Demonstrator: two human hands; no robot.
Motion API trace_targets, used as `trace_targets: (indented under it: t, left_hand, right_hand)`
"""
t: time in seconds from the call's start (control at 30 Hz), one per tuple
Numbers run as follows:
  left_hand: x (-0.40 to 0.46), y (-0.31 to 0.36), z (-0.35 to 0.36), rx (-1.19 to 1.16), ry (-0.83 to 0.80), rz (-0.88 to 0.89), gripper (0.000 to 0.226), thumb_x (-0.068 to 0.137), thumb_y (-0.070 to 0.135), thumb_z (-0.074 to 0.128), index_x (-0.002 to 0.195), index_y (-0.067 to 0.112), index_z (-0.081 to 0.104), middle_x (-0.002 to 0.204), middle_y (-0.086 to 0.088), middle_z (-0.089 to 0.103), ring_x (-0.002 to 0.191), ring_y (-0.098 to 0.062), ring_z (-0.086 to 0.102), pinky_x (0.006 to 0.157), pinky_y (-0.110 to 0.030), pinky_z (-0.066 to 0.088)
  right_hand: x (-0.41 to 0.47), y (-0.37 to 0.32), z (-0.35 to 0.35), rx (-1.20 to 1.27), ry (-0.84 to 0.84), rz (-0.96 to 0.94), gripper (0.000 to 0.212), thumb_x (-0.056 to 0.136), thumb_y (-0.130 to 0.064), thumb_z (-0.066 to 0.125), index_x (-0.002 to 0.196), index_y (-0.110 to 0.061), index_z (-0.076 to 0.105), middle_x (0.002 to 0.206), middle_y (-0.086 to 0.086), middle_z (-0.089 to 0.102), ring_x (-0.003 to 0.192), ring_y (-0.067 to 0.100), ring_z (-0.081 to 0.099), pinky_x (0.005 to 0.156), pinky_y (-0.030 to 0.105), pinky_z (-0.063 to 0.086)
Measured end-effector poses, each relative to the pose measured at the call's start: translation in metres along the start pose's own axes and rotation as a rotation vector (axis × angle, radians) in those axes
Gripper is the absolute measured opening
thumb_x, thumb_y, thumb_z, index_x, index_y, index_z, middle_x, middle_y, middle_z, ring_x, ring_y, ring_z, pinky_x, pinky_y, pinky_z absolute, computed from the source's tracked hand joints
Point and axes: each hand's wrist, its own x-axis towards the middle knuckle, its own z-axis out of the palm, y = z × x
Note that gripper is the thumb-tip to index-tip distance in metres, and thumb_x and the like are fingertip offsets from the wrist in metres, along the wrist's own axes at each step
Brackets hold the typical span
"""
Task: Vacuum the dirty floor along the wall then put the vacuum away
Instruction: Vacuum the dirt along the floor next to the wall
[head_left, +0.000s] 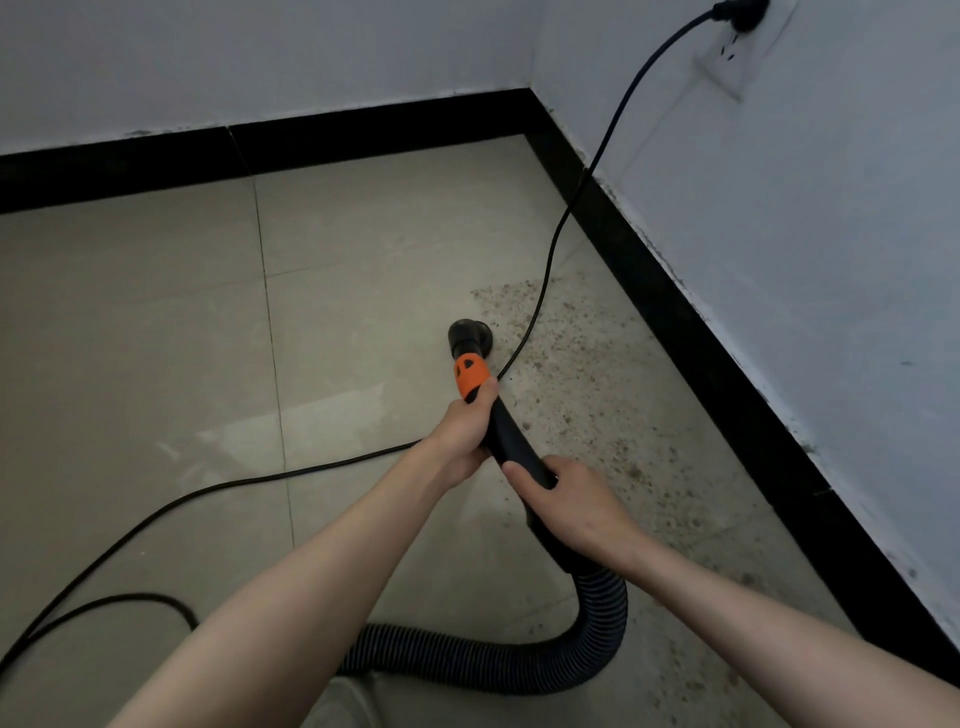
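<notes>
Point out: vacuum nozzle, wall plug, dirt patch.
vacuum nozzle (468, 336), head view, black round head on the floor.
wall plug (740, 11), head view, plug body in the outlet.
dirt patch (587, 374), head view, speckled middle.

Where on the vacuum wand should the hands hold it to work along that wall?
Grip the rigid black wand from above, as now: left hand just behind the orange collar, right hand lower, before the ribbed hose. The tube slants toward the nozzle, so that probably steers best.
</notes>
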Motion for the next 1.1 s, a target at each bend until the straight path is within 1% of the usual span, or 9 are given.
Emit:
trace_targets:
  t: [0.13, 0.27, 0.4, 0.6, 0.7, 0.83, 0.93, 1.03, 1.1]
  left_hand:
    - [-0.004, -0.006, -0.004, -0.028, 0.136, 0.054, 0.030, 0.098, 0.030, 0.048, 0.079, 0.008, 0.043, 0.077, -0.007, 0.047, 0.068, -0.018, 0.049, 0.063, -0.029, 0.044]
    - [-0.010, -0.021, -0.019, -0.079, 0.219, 0.047, 0.026, 0.098, 0.029, 0.047, 0.093, 0.003, 0.046, 0.076, -0.007, 0.045, 0.068, -0.018, 0.048, 0.059, -0.028, 0.042]
    - [-0.008, -0.028, -0.010, -0.059, 0.158, 0.030, 0.027, 0.098, 0.029, 0.048, 0.082, 0.008, 0.045, 0.073, -0.006, 0.043, 0.066, -0.018, 0.047, 0.061, -0.028, 0.042]
    - [-0.007, -0.035, 0.014, -0.036, 0.060, 0.015, 0.029, 0.099, 0.031, 0.046, 0.080, 0.010, 0.045, 0.071, -0.004, 0.042, 0.065, -0.015, 0.045, 0.063, -0.027, 0.040]
    - [-0.008, -0.050, 0.014, -0.022, 0.049, -0.011, 0.029, 0.099, 0.032, 0.045, 0.082, 0.010, 0.047, 0.072, -0.005, 0.044, 0.067, -0.016, 0.046, 0.067, -0.029, 0.040]
    - [-0.002, -0.059, 0.014, 0.019, 0.078, 0.000, 0.028, 0.098, 0.034, 0.047, 0.085, 0.010, 0.048, 0.074, -0.004, 0.046, 0.069, -0.018, 0.048, 0.071, -0.032, 0.041]
    - [0.019, -0.046, 0.015, 0.086, 0.158, 0.063, 0.031, 0.096, 0.035, 0.049, 0.099, 0.005, 0.050, 0.081, -0.007, 0.052, 0.075, -0.021, 0.053, 0.076, -0.034, 0.044]
    - [0.040, -0.026, 0.016, 0.172, 0.234, 0.068, 0.051, 0.096, 0.039, 0.047, 0.125, -0.002, 0.039, 0.106, -0.015, 0.056, 0.096, -0.030, 0.058, 0.091, -0.040, 0.051]
    - [0.053, -0.012, 0.017, 0.247, 0.266, 0.066, 0.058, 0.097, 0.042, 0.044, 0.134, -0.002, 0.033, 0.120, -0.019, 0.054, 0.106, -0.035, 0.057, 0.094, -0.046, 0.050]
  right_hand:
    - [0.005, 0.000, -0.008, 0.038, -0.101, -0.020, 0.050, 0.087, -0.065, 0.053, 0.081, -0.016, 0.064, 0.071, 0.000, 0.070, 0.064, 0.018, 0.068, 0.065, 0.035, 0.054]
    - [0.003, -0.001, -0.007, -0.110, -0.179, -0.097, 0.045, 0.087, -0.065, 0.051, 0.083, -0.022, 0.063, 0.072, -0.005, 0.069, 0.069, 0.015, 0.067, 0.066, 0.032, 0.053]
    - [-0.003, 0.012, -0.007, -0.088, -0.139, -0.068, 0.050, 0.087, -0.066, 0.051, 0.083, -0.018, 0.065, 0.069, -0.005, 0.067, 0.068, 0.015, 0.066, 0.068, 0.036, 0.053]
    - [-0.009, 0.033, -0.013, -0.004, -0.081, -0.004, 0.052, 0.084, -0.066, 0.053, 0.076, -0.015, 0.063, 0.068, 0.002, 0.071, 0.064, 0.019, 0.068, 0.069, 0.043, 0.057]
    - [-0.021, 0.041, -0.012, -0.069, -0.083, -0.003, 0.047, 0.086, -0.064, 0.052, 0.073, -0.019, 0.059, 0.066, -0.001, 0.068, 0.062, 0.017, 0.066, 0.065, 0.039, 0.053]
    - [-0.026, 0.042, -0.010, -0.142, -0.071, -0.003, 0.048, 0.088, -0.065, 0.049, 0.078, -0.019, 0.059, 0.070, 0.001, 0.069, 0.064, 0.018, 0.065, 0.064, 0.039, 0.052]
    - [-0.009, 0.030, -0.013, -0.158, -0.030, -0.013, 0.048, 0.088, -0.065, 0.049, 0.076, -0.019, 0.057, 0.070, 0.002, 0.069, 0.064, 0.020, 0.065, 0.063, 0.038, 0.052]
    - [0.014, 0.017, -0.018, -0.250, -0.011, -0.042, 0.047, 0.088, -0.066, 0.047, 0.081, -0.021, 0.058, 0.076, 0.002, 0.069, 0.069, 0.021, 0.065, 0.063, 0.035, 0.051]
    - [0.032, 0.008, -0.022, -0.303, -0.009, -0.056, 0.048, 0.089, -0.067, 0.045, 0.086, -0.021, 0.059, 0.082, 0.004, 0.070, 0.075, 0.024, 0.066, 0.067, 0.035, 0.052]
